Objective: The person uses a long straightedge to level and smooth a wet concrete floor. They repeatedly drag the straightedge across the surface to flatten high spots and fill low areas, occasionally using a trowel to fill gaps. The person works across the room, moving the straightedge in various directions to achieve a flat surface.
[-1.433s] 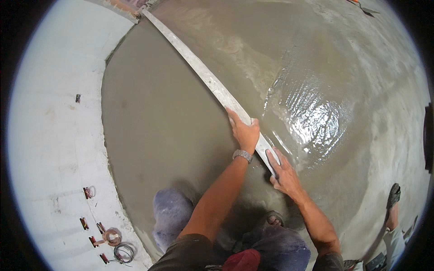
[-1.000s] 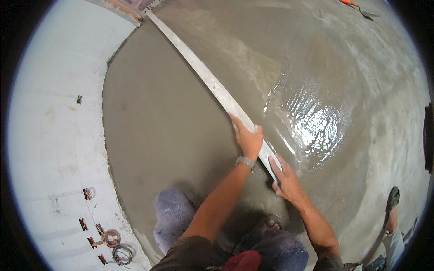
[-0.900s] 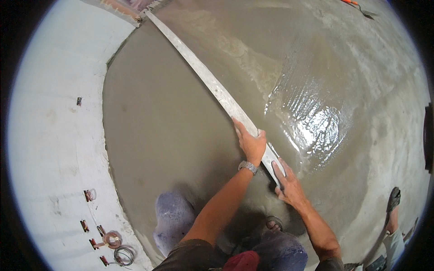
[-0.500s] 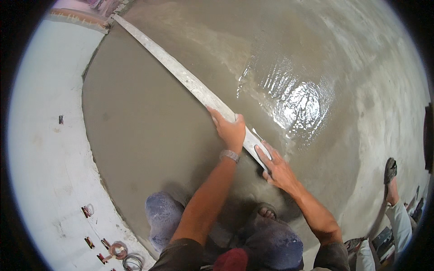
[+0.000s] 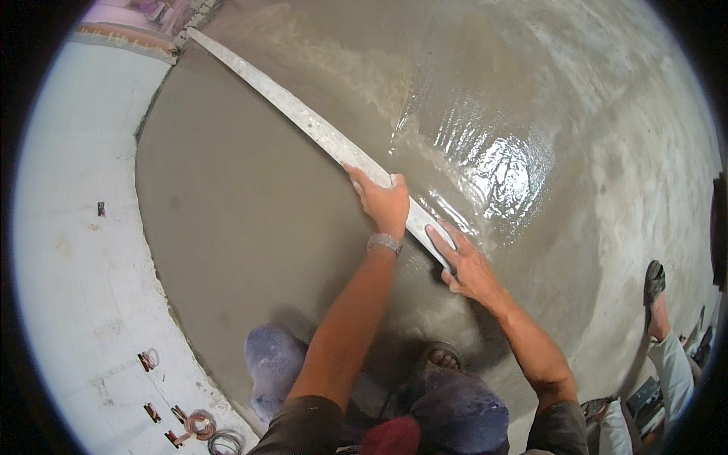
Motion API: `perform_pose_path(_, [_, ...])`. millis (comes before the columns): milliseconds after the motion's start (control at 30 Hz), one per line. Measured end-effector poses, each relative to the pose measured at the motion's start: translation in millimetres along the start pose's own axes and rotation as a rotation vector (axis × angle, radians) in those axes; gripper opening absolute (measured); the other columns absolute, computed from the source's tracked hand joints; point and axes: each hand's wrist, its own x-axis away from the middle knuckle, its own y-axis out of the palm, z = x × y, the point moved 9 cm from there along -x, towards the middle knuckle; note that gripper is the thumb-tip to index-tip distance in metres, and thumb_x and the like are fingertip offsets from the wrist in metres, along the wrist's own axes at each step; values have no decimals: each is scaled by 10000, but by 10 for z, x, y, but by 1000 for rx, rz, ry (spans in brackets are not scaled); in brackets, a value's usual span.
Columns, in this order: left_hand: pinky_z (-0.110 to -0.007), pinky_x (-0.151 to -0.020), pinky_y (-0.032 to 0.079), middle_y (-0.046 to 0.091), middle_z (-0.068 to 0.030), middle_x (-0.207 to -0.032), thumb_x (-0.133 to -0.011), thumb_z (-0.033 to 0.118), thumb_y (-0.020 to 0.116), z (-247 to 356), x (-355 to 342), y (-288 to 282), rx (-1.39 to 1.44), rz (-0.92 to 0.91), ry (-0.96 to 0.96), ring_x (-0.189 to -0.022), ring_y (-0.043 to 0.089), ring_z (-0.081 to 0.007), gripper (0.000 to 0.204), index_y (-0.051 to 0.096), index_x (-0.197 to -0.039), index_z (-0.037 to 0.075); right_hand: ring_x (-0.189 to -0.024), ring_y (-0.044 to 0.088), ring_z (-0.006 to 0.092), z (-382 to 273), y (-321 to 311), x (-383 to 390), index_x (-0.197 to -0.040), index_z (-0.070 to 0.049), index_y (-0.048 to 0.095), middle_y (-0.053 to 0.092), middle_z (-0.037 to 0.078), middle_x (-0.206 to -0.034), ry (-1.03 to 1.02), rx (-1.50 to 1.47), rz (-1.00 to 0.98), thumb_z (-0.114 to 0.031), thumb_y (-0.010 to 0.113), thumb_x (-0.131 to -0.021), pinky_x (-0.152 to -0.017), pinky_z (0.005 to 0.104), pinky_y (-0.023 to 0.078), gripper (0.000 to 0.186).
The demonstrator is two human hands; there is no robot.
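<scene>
A long pale straightedge [image 5: 296,114] lies slantwise on wet grey screed [image 5: 227,205], from the far left down to the middle. My left hand [image 5: 385,203] grips it partway along, thumb on its top face and fingers curled at its edges. Near its close end, my right hand [image 5: 468,265] clasps it with fingers laid over the top. The undersides of both grips are hidden. Right of the straightedge the wet surface shows ridges and a shiny patch [image 5: 504,174]; on the left it looks smooth and matte.
A white wall [image 5: 83,250] with wire-filled openings and coiled cables [image 5: 199,426] borders the screed at left. My knees and a sandalled foot [image 5: 444,355] are at the bottom. Another person's leg [image 5: 671,368] and sandal stand at right, by dark items on the floor.
Both hands have pushed the straightedge slightly away from me. More wet, shiny ridged mortar shows along its right side near my right hand.
</scene>
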Motion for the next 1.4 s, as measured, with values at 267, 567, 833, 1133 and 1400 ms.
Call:
perform_pose_path(267, [-467, -1132, 299, 259, -378, -1465, -773, 107, 687, 105, 202, 65, 9, -7, 26, -1344, 334, -494, 1002, 20, -1503, -56, -1323, 392, 404, 49, -75, 194, -1528, -215, 255, 287, 169, -1527, 18, 19, -29, -33, 681, -732, -1108, 451, 389, 920])
perform_pose_path(567, [-433, -1152, 256, 292, -400, -1443, -755, 108, 689, 142, 220, 169, 36, -31, 12, -1355, 325, -486, 996, 46, -1484, -111, -1332, 386, 408, 91, -157, 204, -1520, -201, 275, 293, 193, -1517, 21, 9, -45, -37, 677, -723, -1096, 446, 398, 907])
perform_pose_path(833, [-467, -1119, 323, 277, -366, -1461, -755, 114, 692, 202, -112, 220, -11, -6, -4, -1333, 344, -498, 998, 52, -1503, -50, -1331, 387, 412, 154, -194, -108, -1524, -199, 270, 300, 201, -1513, 3, -24, -17, -48, 692, -715, -1095, 446, 390, 925])
perform_pose_path(1133, [-472, -1008, 439, 526, -396, -1231, -798, 560, 676, 270, -308, 181, -563, -669, -65, -1152, 547, -494, 1181, -29, -1487, -91, -1326, 392, 431, 65, -247, -161, -1526, -153, 250, 311, 270, -1487, -43, 113, -123, -146, 719, -757, -1114, 465, 351, 901])
perform_pose_path(1400, [-466, -1070, 386, 417, -444, -1320, -769, 641, 675, 1, -396, 325, -455, -708, -72, -1235, 477, -511, 1309, -174, -1463, -72, -1199, 537, 392, -65, -1500, -760, -1347, -43, 512, 542, 263, -1301, 137, 86, -36, -269, 642, -872, -1029, 476, 426, 542])
